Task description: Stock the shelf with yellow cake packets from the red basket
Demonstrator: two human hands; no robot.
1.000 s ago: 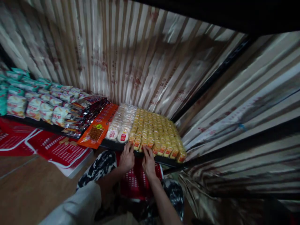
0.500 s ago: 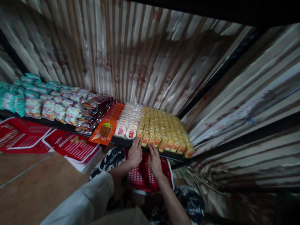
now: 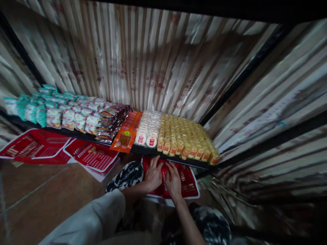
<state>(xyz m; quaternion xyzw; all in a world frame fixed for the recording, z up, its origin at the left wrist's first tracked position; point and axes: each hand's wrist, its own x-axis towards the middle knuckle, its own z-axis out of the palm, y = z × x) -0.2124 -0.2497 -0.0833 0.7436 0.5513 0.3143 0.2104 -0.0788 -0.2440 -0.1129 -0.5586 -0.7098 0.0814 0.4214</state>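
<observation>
Yellow snack packs point(image 3: 187, 141) are lying in tight rows at the right end of the low dark shelf point(image 3: 143, 149), filling it from the front lip back toward the striped wall point(image 3: 143, 68). Both hands are hovering just below and in front of that front lip, over the red basket point(image 3: 187, 183) that is sitting on the floor under the shelf. The left hand point(image 3: 153, 175) is resting with fingers spread and loosely curled, the right hand point(image 3: 173, 180) just beside it in much the same pose; neither seems to be gripping anything, though the dim light is making the fingertips hard to read. From the hands, the packs are lying up and slightly to the right, with the nearest front-row packs almost directly above the right hand's fingers. The block's long axis is running from the front edge back and rightward along the shelf, so the right hand is sitting nearer to most of it, while the left is sitting closer to the white round packs point(image 3: 146, 131) next door. Further left, an orange flat packet point(image 3: 126, 136) is overhanging the lip, then dark packets point(image 3: 111, 122) and white-and-green bags point(image 3: 58, 114). More red baskets point(image 3: 38, 146) are lying on the floor to the left
</observation>
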